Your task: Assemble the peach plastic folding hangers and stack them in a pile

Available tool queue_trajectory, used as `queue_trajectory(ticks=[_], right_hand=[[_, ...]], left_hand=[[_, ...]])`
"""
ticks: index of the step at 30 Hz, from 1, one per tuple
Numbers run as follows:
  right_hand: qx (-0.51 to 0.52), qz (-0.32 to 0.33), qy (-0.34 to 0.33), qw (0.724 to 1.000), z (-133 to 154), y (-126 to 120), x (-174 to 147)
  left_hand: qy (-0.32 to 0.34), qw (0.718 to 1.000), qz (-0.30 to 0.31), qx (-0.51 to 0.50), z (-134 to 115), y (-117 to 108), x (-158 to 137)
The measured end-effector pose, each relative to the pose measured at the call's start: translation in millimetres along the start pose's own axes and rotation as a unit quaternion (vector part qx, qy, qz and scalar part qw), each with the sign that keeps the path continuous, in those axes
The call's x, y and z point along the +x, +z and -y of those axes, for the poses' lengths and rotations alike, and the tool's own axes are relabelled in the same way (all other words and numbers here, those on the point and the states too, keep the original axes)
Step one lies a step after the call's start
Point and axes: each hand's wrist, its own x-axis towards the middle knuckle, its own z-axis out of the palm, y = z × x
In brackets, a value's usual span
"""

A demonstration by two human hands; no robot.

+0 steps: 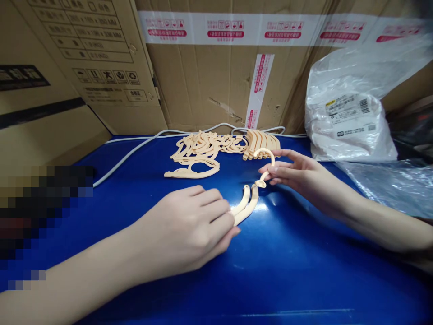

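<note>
My left hand (196,225) is closed around two curved cream plastic hanger arms (249,205), whose free ends stick out to the right, slightly apart. Between the fingertips of my right hand (297,174) is a cream plastic hanger hook (272,158), its curve upward and its round base low. That base sits close to the arm ends; whether they touch I cannot tell. Behind the hands lies a pile of cream hanger parts (203,146). Several curved arms (262,140) rest in a neat row at the pile's right.
A blue table surface (270,280) spreads beneath everything. Cardboard boxes (209,81) stand along the back and left. A white cable (135,151) runs behind the pile. At the right are a white plastic bag (352,117) with a label and a clear plastic sheet (389,185).
</note>
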Motion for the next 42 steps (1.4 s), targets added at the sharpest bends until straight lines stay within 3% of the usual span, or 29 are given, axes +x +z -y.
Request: queue_trajectory(ticks=[5, 9, 16, 30, 42], right_hand=[[0.037, 0.022, 0.017, 0.999, 0.1, 18.3, 10.3], [0.052, 0.034, 0.005, 0.998, -6.1, 21.6, 16.6], [0.082, 0.053, 0.017, 0.995, -17.0, 14.7, 21.7], [0.058, 0.082, 0.036, 0.994, -18.9, 11.4, 21.9], [0.094, 0.071, 0.028, 0.993, -22.3, 9.9, 24.7]], left_hand=[[-0.058, 0.995, 0.078, -0.016, 6.5, 12.0, 21.2], [-0.08, 0.988, 0.102, -0.083, 12.9, 25.2, 24.0], [-0.109, 0.977, 0.086, -0.16, 18.0, 28.6, 15.3], [-0.121, 0.983, 0.06, -0.123, 18.2, 32.6, 9.1], [-0.185, 0.975, 0.048, -0.117, 16.1, 38.2, 7.6]])
